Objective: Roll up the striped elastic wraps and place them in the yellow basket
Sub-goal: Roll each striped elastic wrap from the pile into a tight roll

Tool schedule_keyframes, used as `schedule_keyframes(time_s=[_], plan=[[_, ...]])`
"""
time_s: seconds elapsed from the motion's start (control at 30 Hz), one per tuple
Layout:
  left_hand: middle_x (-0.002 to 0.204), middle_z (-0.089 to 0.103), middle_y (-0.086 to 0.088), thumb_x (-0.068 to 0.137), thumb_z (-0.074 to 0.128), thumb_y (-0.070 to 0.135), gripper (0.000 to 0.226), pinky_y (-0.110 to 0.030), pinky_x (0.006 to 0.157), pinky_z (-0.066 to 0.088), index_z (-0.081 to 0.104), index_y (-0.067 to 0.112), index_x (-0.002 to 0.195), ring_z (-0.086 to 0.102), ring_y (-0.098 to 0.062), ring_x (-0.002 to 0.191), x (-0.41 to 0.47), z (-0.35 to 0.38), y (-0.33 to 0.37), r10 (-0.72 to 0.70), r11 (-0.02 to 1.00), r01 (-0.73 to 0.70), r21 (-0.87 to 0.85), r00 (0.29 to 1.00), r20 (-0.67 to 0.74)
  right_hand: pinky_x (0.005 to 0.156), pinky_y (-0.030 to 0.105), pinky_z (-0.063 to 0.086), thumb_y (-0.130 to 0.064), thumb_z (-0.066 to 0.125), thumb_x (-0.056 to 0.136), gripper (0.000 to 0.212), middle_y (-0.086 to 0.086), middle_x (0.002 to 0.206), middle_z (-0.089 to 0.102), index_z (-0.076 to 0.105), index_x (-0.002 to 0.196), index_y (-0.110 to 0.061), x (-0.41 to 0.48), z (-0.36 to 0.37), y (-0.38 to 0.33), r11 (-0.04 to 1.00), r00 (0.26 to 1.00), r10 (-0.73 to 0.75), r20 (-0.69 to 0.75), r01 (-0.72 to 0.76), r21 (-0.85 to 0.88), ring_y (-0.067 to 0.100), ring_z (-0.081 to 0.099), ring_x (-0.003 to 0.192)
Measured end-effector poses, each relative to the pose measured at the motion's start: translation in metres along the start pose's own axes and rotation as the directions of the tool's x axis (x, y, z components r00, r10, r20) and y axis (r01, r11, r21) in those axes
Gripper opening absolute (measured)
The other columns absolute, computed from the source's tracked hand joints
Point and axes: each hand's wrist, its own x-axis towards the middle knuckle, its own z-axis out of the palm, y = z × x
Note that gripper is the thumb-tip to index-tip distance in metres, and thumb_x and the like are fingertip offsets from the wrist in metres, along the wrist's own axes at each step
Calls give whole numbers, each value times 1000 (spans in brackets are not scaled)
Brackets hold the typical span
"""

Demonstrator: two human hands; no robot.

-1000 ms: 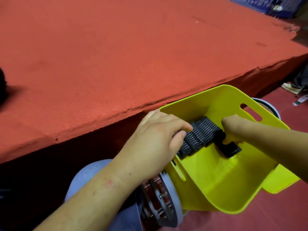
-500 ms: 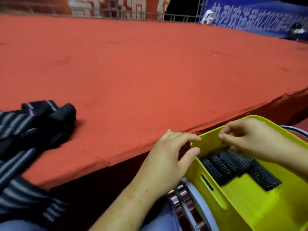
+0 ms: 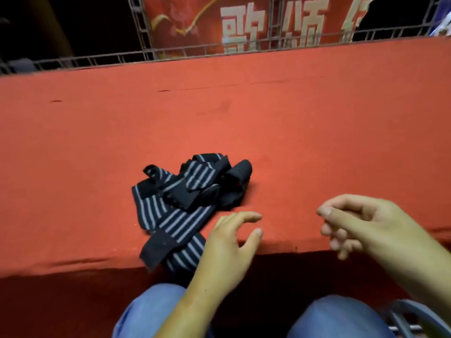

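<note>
A loose heap of striped elastic wraps [image 3: 188, 203] lies unrolled on the red platform [image 3: 317, 132], close to its near edge, with one dark end drooping over that edge. The left hand [image 3: 229, 242] hovers just beside the heap's right side at the near edge, fingers spread and empty; whether its heel brushes the fabric is hard to tell. The right hand [image 3: 361, 223] hangs farther right above the same edge, fingers loosely curled, holding nothing. Blue-clad knees [image 3: 336, 318] show below. A red banner [image 3: 244, 23] stands behind the platform's far edge.
</note>
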Motion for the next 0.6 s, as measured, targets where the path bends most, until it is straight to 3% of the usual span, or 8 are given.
schedule_keyframes(time_s=[0.07, 0.23, 0.4, 0.5, 0.6], plan=[[120, 63, 32, 96, 72, 27, 28, -6, 102, 33, 68, 37, 122, 52, 7, 126, -9, -15, -20, -59, 998, 59, 8, 998, -30, 41, 27, 49, -11, 68, 93, 11, 12, 66, 69, 74, 84, -5, 8, 37, 14, 998, 999, 16, 45, -19, 52, 19, 59, 50], [134, 53, 25, 92, 74, 26, 45, -27, 110, 43, 60, 34, 133, 50, -4, 133, -24, -37, -66, -116, 990, 129, 53, 973, -201, 41, 29, 48, -10, 65, 96, 10, 13, 66, 67, 71, 93, -2, 21, 124, 68, 966, 996, 82, 47, -91, 240, 20, 57, 48], [139, 45, 19, 91, 76, 21, 56, -21, 88, 55, 53, 31, 141, 55, -3, 124, -5, -44, -77, -223, 974, 196, -110, 907, -358, 47, 33, 48, -15, 63, 95, 14, 12, 69, 65, 70, 96, -3, 39, 174, 89, 911, 991, 118, 62, -132, 391, 20, 55, 50], [141, 44, 16, 92, 76, 21, 59, -15, 78, 55, 50, 29, 144, 58, -2, 115, 13, -47, -76, -248, 968, 210, -137, 882, -402, 49, 31, 51, -16, 61, 98, 14, 12, 73, 65, 72, 95, -9, 60, 186, 83, 883, 993, 85, 83, -113, 455, 19, 57, 52], [139, 43, 21, 92, 76, 29, 63, -14, 82, 52, 45, 35, 146, 62, 2, 107, 38, -50, -74, -252, 968, 230, -102, 877, -409, 54, 34, 52, -27, 66, 86, 23, 11, 77, 66, 72, 100, -9, 78, 185, 79, 871, 995, 34, 89, -73, 486, 20, 59, 57]])
